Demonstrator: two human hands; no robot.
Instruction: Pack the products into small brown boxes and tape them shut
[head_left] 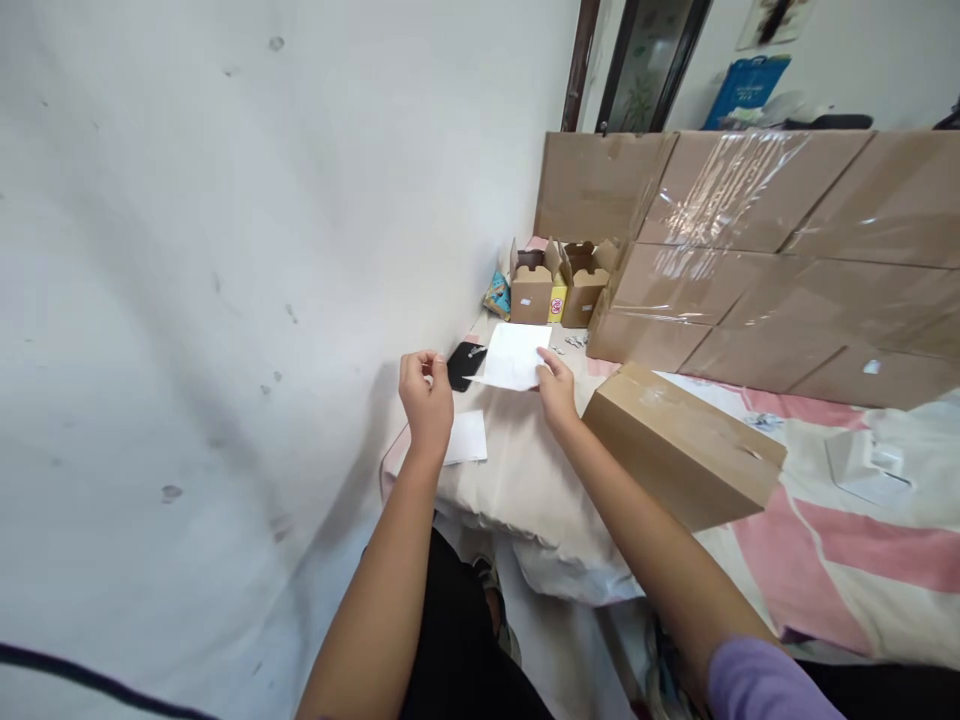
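Observation:
My right hand (556,388) grips the right edge of a white paper piece (514,352), raised above the cloth-covered table (525,470). A thin corner of the paper juts out at its lower left. Left of it is my left hand (426,395), closed, with thumb and fingertips together; whatever is between them, if anything, is too small to make out. Below the left hand more white paper (466,438) lies flat on the cloth. A flat black object (459,372) lies behind, partly covered by the held paper.
At the back stand two open small brown boxes (531,298) beside a blue packet (497,296). A closed carton (682,430) sits right of my right forearm. Stacked taped cartons (750,265) form a wall behind it. The white wall (225,300) is close on the left.

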